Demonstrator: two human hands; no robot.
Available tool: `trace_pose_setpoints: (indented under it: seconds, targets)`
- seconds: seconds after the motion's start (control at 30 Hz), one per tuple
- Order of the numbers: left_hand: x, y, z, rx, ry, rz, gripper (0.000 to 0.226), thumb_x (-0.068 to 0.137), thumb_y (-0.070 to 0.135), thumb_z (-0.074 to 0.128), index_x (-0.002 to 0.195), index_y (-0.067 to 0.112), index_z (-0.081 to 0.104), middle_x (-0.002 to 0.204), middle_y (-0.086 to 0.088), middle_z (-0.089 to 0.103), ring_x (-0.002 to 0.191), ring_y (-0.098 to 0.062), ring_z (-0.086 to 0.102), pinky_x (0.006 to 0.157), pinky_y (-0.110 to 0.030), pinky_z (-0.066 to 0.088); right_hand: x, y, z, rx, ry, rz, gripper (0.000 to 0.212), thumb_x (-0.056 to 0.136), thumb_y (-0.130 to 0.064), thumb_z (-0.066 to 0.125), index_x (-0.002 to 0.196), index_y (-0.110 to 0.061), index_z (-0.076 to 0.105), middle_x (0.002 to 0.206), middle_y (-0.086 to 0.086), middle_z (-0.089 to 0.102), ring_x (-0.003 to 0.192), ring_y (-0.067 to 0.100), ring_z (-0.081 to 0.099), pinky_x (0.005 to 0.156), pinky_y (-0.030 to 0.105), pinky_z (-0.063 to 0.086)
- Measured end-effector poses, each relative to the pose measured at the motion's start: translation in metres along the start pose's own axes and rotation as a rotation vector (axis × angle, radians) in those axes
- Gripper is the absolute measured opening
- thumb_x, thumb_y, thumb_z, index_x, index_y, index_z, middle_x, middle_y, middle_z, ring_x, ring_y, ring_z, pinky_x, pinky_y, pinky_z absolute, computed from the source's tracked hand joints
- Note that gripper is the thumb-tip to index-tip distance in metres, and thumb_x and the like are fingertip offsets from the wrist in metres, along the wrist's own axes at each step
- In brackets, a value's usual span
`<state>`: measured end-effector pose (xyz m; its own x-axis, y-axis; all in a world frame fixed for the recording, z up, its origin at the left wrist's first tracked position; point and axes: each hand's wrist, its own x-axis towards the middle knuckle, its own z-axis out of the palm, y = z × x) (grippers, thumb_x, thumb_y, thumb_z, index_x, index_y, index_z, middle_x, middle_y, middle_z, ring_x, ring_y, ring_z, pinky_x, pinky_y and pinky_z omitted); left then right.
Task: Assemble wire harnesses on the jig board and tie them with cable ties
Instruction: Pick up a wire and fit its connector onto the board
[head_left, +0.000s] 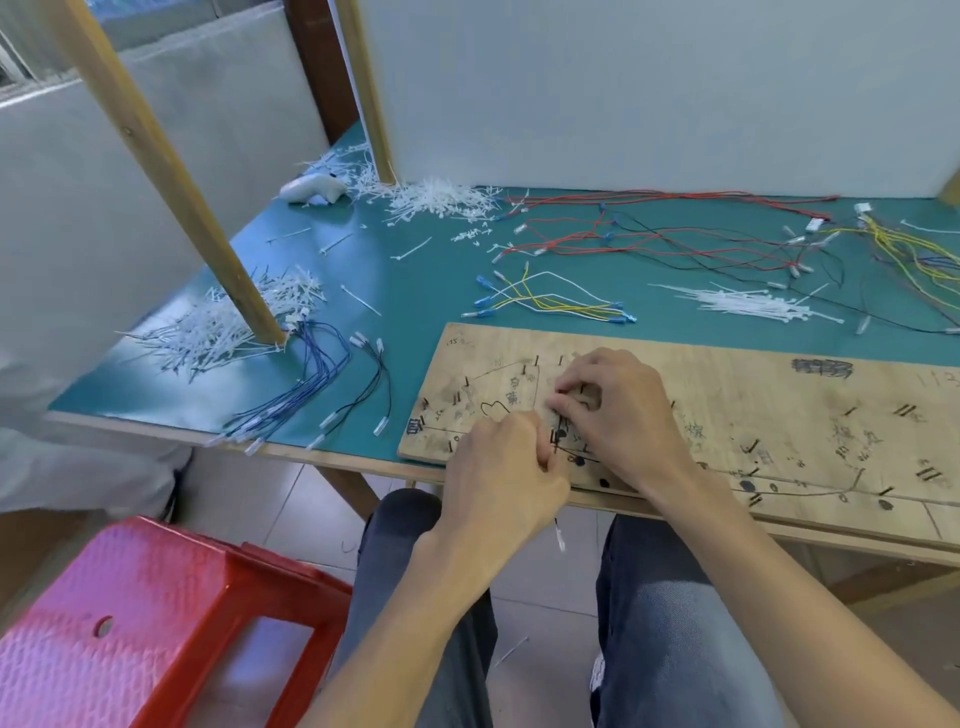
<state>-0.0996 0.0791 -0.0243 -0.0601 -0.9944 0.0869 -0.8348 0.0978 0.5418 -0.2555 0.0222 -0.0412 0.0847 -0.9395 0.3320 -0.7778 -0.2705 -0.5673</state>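
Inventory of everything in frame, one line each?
table: 1, teal, under everything
jig board: 1, plywood, near edge
cable ties: three piles, white, left, back, right
red and black wires: several, back right
yellow and white wires: several, behind board
blue wires: one bunch, left edge
stool: 1, red, floor left
black wire: 1, between the hands
left hand: pinches black wire
right hand: pinches black wire

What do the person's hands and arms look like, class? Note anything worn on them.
The left hand and the right hand are both bare: no gloves, rings or watch show. The left forearm and right forearm are bare too, with no sleeves in view. No markings or cables are on them.
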Motion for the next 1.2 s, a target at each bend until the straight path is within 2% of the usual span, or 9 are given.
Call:
trace_pose_setpoints:
  seconds: [0.1,0.2,0.3,0.43,0.67,0.8,0.93,1.07,1.2]
  targets:
    - [0.004,-0.008,-0.016,-0.005,0.041,0.030,0.022,0.085,0.045,0.067,0.069,0.033,0.060,0.057,0.016,0.055,0.064,-0.002,0.056,0.053,-0.018,0.039,-0.001,0.000,0.001,-0.010,0.013,-0.013,0.013,0.088,-0.028,0.084,0.095,-0.017,0.081,0.100,-0.005,0.072,0.106,0.020,0.061,0.095,0.040,0.051]
    - [0.024,-0.030,-0.045,-0.068,0.241,-0.032,0.026,0.083,0.048,0.064,0.064,0.030,0.063,0.053,0.015,0.060,0.058,-0.005,0.060,0.057,-0.024,0.048,-0.002,0.001,0.000,-0.018,0.005,-0.021,0.018,0.088,-0.029,0.084,0.101,-0.016,0.081,0.103,-0.003,0.072,0.109,0.021,0.061,0.096,0.040,0.050]
    - [0.057,-0.069,-0.077,0.072,0.415,-0.165,0.023,0.088,0.038,0.067,0.068,0.027,0.064,0.060,0.011,0.066,0.066,-0.015,0.066,0.062,-0.028,0.048,-0.004,-0.001,0.000,-0.032,0.028,-0.038,0.017,0.089,-0.027,0.083,0.102,-0.017,0.079,0.108,-0.003,0.070,0.112,0.020,0.058,0.096,0.031,0.045]
    - [0.095,-0.119,-0.101,0.321,0.267,-0.371,0.018,0.093,0.038,0.070,0.102,0.023,0.072,0.103,-0.005,0.073,0.102,-0.036,0.068,0.084,-0.044,0.056,-0.008,-0.004,-0.002,-0.049,0.103,-0.105,0.012,0.091,-0.021,0.082,0.100,-0.013,0.078,0.107,0.000,0.069,0.108,0.024,0.059,0.093,0.037,0.049]
    - [0.115,-0.149,-0.099,0.376,0.179,-0.439,0.010,0.096,0.020,0.066,0.099,0.019,0.075,0.102,-0.013,0.071,0.095,-0.041,0.067,0.079,-0.044,0.056,-0.008,-0.003,0.001,-0.056,0.117,-0.135,0.012,0.095,-0.025,0.078,0.095,-0.014,0.075,0.100,-0.001,0.070,0.101,0.024,0.058,0.088,0.042,0.050]
    - [0.116,-0.152,-0.098,0.373,0.230,-0.398,0.011,0.097,0.011,0.055,0.100,0.010,0.066,0.105,-0.015,0.068,0.092,-0.041,0.063,0.074,-0.044,0.048,-0.007,-0.001,0.002,-0.069,0.123,-0.134,0.012,0.096,-0.027,0.076,0.095,-0.015,0.075,0.099,-0.003,0.070,0.101,0.023,0.057,0.088,0.041,0.050]
    - [0.117,-0.145,-0.101,0.295,0.494,-0.236,0.014,0.100,0.009,0.052,0.112,0.000,0.055,0.101,-0.025,0.062,0.097,-0.047,0.060,0.071,-0.053,0.050,-0.006,-0.002,0.003,-0.072,0.134,-0.133,0.013,0.097,-0.027,0.074,0.096,-0.015,0.075,0.100,-0.002,0.070,0.102,0.022,0.057,0.089,0.039,0.049]
    - [0.119,-0.134,-0.104,0.204,0.734,-0.068,0.014,0.106,0.013,0.042,0.109,0.004,0.052,0.077,-0.012,0.053,0.072,-0.039,0.055,0.060,-0.044,0.038,-0.005,-0.002,0.002,-0.065,0.138,-0.131,0.014,0.099,-0.028,0.072,0.098,-0.013,0.075,0.100,-0.001,0.071,0.102,0.022,0.058,0.089,0.040,0.050]
    - [0.123,-0.122,-0.111,-0.013,0.818,0.100,0.023,0.111,0.017,0.036,0.108,-0.001,0.050,0.069,-0.011,0.054,0.059,-0.030,0.048,0.058,-0.042,0.034,-0.005,-0.001,0.003,-0.052,0.144,-0.130,0.014,0.099,-0.028,0.071,0.098,-0.014,0.074,0.099,-0.003,0.071,0.102,0.021,0.058,0.088,0.043,0.051]
